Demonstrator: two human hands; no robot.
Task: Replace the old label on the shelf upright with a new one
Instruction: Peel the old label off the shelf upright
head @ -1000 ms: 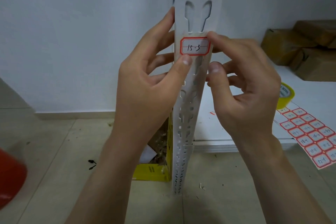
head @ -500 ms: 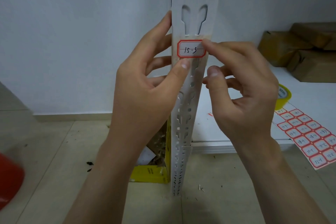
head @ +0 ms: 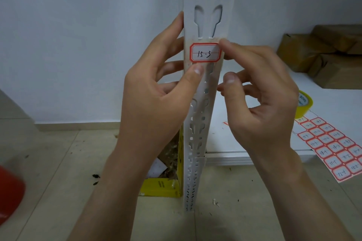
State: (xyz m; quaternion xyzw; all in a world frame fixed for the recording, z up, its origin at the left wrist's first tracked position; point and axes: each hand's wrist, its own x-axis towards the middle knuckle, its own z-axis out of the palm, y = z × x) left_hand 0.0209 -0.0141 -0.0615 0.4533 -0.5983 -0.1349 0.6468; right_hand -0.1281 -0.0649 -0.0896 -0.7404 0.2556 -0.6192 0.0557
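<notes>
The left hand [head: 156, 101] grips the white perforated metal shelf upright [head: 203, 103], thumb just under the red-bordered label [head: 205, 53]. The right hand [head: 260, 100], fingers loosely curled, presses the label's right edge.

Plain white wall [head: 78, 45] meeting a beige tiled floor [head: 58, 162] along a low skirting board [head: 78, 125]. At right, a white shelf board [head: 244, 123] lies low, carrying brown cardboard boxes [head: 323, 55]. Lighting soft, even.
</notes>
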